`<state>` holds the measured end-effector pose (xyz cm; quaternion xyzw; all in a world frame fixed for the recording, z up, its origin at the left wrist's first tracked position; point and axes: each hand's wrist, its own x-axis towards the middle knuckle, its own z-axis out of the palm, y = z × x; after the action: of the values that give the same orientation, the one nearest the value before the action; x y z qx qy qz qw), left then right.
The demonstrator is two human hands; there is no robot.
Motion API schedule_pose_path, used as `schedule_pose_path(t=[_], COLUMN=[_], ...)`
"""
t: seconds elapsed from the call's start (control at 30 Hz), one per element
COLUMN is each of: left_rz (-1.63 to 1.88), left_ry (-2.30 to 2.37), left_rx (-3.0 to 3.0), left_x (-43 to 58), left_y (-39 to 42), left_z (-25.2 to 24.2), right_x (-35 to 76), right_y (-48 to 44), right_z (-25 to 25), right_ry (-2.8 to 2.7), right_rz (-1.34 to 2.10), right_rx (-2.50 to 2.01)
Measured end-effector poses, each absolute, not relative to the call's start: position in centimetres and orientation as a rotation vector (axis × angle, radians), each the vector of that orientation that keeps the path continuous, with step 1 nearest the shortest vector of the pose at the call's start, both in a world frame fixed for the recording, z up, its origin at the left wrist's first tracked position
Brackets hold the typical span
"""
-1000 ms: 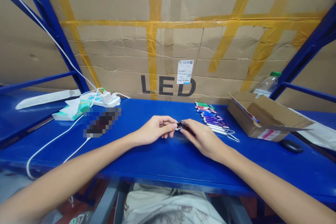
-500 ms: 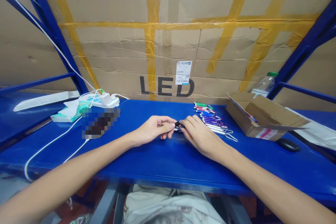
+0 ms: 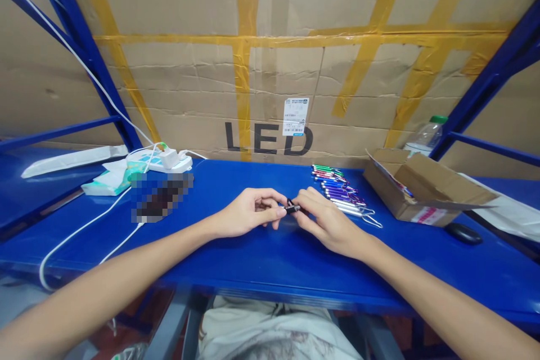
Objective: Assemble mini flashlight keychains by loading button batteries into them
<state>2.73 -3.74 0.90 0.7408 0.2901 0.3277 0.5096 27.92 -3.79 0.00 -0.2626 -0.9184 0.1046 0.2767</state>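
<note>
A large cardboard panel point(image 3: 189, 84) stands behind the blue worktop point(image 3: 253, 264), with an open carton point(image 3: 390, 202) toward the right. Beside the carton, slim metallic pieces point(image 3: 335, 192) lie grouped by colour, presumably to keep them sorted. The left hand's point(image 3: 247, 216) grip pinches one end of a small black piece point(image 3: 291, 210), the right hand's point(image 3: 329, 219) its other end, over the worktop, likely to steady something so small.

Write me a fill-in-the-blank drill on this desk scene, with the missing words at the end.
The small object between the left hand and right hand is mainly coloured ____.
The bottle has a cap coloured ____.
The large printed letters spell ____.
The open carton stands on a tabletop coloured ____.

Missing words: black; green; LED; blue.
</note>
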Motion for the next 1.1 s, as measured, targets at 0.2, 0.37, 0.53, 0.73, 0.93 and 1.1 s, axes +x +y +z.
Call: schedule_pose_path(t=[0.2, 0.37, 0.53, 0.73, 0.93, 1.1], left_rz=[0.811, 0.837, 0.89, 1.066, 1.162, 1.125], left_ry=[0.69, 0.683, 0.698, 0.685, 0.613, 0.669], left_rx=[1.861, 1.951, 2.129, 2.455, 2.767, 2.772], left_x=[2.7, 2.6, 2.6, 2.3, 2.0, 1.9], left_y=[-3.9, -3.9, -4.0, -4.0, -3.6, -3.5], left_z=[0.6, 0.3, 0.1, -0.1, -0.3, -0.3], right_x=[27.9, 28.0, 28.0, 28.2, 28.3, 28.2], right_y=[-3.7, -3.7, -3.7, -3.5, -3.4, -3.4], right_z=[0.2, 0.1, 0.1, 0.1, 0.3, 0.4], right_ry=[-2.416, -2.392, -2.364, -2.328, -2.302, -2.274], right_rz=[0.333, 0.337, 0.315, 0.227, 0.15, 0.07], right_rx=[-0.679, -0.656, -0.623, -0.594, -0.594, -0.581])
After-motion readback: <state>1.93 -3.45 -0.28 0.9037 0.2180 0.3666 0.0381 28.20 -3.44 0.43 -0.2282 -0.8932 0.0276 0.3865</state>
